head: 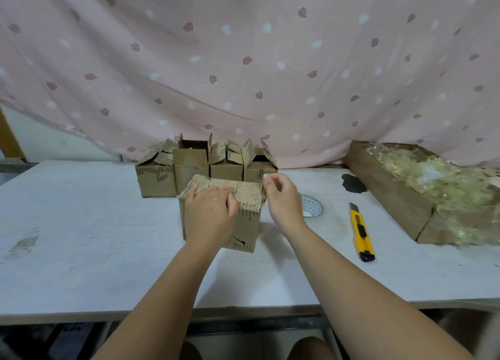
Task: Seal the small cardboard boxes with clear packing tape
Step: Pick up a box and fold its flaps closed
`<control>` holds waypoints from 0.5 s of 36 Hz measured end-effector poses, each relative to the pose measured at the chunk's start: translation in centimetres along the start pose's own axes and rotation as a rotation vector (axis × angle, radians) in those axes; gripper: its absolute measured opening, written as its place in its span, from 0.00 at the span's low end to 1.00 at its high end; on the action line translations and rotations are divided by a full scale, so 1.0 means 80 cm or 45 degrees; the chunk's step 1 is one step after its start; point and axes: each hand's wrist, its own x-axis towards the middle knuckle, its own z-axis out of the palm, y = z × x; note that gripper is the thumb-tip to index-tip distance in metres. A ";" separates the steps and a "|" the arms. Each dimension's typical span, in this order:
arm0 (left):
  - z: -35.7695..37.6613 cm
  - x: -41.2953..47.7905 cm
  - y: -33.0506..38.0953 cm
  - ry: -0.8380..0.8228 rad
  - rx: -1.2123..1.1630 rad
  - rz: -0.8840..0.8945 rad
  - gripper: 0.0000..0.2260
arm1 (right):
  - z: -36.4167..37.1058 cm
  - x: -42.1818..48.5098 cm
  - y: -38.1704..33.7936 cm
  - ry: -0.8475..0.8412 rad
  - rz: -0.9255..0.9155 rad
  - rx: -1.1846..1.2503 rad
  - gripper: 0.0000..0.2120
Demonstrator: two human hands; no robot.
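A small cardboard box (247, 219) with its top flaps folded down stands in the middle of the white table (81, 238). My left hand (209, 213) lies flat over its top and near side, fingers pressing the flaps. My right hand (281, 197) hovers just beside the box's right top corner, fingers loosely curled and holding nothing. A roll of clear packing tape (312, 207) lies flat on the table right of that hand, partly hidden by it. Behind the box stands a row of several small boxes (189, 167) with their flaps up.
A yellow utility knife (361, 232) lies right of the tape, blade end pointing away. A long cardboard tray (392, 197) of pale shredded filler sits at the right edge. A dark patch (351, 183) marks the table near it. A pink patterned curtain (243, 62) hangs behind.
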 end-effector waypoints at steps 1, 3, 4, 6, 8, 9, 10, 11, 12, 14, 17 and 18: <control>-0.001 0.000 -0.001 -0.004 -0.016 0.004 0.24 | -0.007 0.004 0.008 0.090 -0.010 -0.129 0.07; -0.002 0.000 -0.003 -0.012 -0.056 0.017 0.24 | -0.023 0.012 0.028 0.161 0.015 -0.554 0.12; -0.003 0.000 -0.003 -0.015 -0.075 0.024 0.24 | -0.031 0.015 0.038 0.118 0.047 -0.765 0.16; -0.005 -0.001 -0.005 -0.023 -0.102 0.043 0.23 | -0.041 0.020 0.052 -0.045 0.105 -1.042 0.21; -0.006 -0.001 -0.007 -0.047 -0.132 0.065 0.23 | -0.044 0.027 0.057 -0.167 0.125 -1.186 0.23; -0.007 -0.001 -0.008 -0.058 -0.142 0.071 0.23 | -0.045 0.030 0.057 -0.221 0.114 -1.237 0.25; -0.008 -0.001 -0.009 -0.067 -0.143 0.076 0.23 | -0.045 0.034 0.056 -0.288 0.094 -1.265 0.29; -0.008 -0.001 -0.009 -0.072 -0.139 0.080 0.23 | -0.046 0.036 0.054 -0.368 0.070 -1.258 0.32; -0.008 0.000 -0.009 -0.076 -0.134 0.082 0.23 | -0.046 0.037 0.053 -0.460 0.053 -1.218 0.34; -0.007 -0.001 -0.008 -0.074 -0.137 0.084 0.23 | -0.048 0.036 0.053 -0.644 0.034 -1.178 0.37; -0.006 -0.002 -0.008 -0.059 -0.146 0.083 0.22 | -0.051 0.033 0.056 -0.754 -0.020 -1.313 0.38; -0.005 -0.002 -0.009 -0.056 -0.147 0.082 0.22 | -0.052 0.033 0.056 -0.754 -0.028 -1.317 0.36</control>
